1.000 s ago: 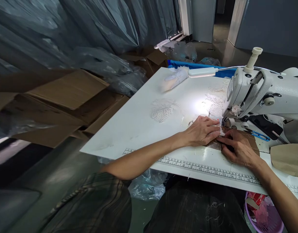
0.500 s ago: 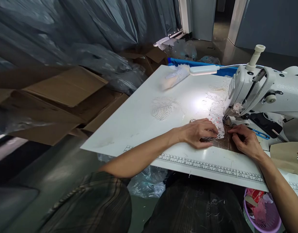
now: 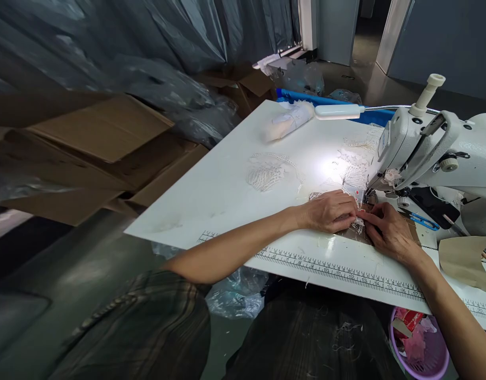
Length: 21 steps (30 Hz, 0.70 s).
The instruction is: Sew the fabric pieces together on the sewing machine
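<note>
White lace (image 3: 358, 226) lies at the needle area of a white sewing machine (image 3: 421, 148). My left hand (image 3: 332, 211) is closed over the lace just left of the presser foot, fingers curled and pressing it to the table. From the right, my right hand (image 3: 389, 232) reaches in with its fingertips pinching the lace edge, close to the left fingers. Part of the lace is hidden under both hands. Blue thread snips (image 3: 423, 220) rest just beyond my right hand, beside a black phone-like object (image 3: 433, 206).
More lace (image 3: 267, 173) lies loose on the white table (image 3: 211, 211), with a wrapped roll (image 3: 290, 122) behind it. A lamp (image 3: 338, 112) lights the work. Brown paper (image 3: 465, 259) is at the right. Cardboard boxes (image 3: 104, 129) stand left; a purple basket (image 3: 421, 359) sits below.
My right hand has moved left to meet the left hand at the lace. The lace by the presser foot has shifted, with less of it showing. The view has turned slightly.
</note>
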### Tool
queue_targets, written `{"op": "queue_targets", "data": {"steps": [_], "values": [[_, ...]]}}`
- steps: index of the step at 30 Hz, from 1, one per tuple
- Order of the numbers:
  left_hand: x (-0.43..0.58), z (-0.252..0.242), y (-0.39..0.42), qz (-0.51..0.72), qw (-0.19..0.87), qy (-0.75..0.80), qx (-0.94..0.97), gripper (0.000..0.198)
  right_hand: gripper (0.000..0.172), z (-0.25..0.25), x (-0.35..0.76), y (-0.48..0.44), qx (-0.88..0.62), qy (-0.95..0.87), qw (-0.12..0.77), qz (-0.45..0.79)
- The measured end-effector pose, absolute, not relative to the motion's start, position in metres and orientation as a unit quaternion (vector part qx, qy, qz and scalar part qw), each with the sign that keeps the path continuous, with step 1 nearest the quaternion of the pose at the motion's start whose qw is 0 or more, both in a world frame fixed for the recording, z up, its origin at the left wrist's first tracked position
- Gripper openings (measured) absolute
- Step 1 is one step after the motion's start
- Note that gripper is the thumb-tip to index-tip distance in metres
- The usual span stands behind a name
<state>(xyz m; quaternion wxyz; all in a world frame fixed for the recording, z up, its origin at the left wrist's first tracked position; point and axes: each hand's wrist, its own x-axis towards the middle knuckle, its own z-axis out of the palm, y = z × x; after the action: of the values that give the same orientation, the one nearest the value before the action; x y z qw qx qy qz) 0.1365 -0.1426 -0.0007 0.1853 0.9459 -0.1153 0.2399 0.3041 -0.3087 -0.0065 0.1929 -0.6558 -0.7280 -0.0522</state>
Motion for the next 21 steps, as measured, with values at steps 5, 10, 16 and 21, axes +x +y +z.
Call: {"op": "queue_targets", "data": {"steps": [5, 10, 16, 21], "values": [[0.135, -0.001, -0.144, 0.207, 0.134, -0.067, 0.967, 0.041, 0.036, -0.011, 0.305, -0.31, -0.643, -0.736, 0.207, -0.059], [0.129, 0.005, -0.142, 0.185, 0.088, -0.052, 0.977, 0.061, 0.038, -0.004, 0.308, -0.313, -0.658, -0.71, 0.25, 0.005], [0.125, 0.009, -0.135, 0.197, 0.178, -0.171, 0.949, 0.024, 0.032, 0.007, 0.316, -0.318, -0.665, -0.654, 0.341, 0.122], [0.132, -0.002, -0.138, 0.203, 0.208, -0.153, 0.945, 0.023, 0.028, 0.01, 0.311, -0.319, -0.645, -0.684, 0.323, 0.111]]}}
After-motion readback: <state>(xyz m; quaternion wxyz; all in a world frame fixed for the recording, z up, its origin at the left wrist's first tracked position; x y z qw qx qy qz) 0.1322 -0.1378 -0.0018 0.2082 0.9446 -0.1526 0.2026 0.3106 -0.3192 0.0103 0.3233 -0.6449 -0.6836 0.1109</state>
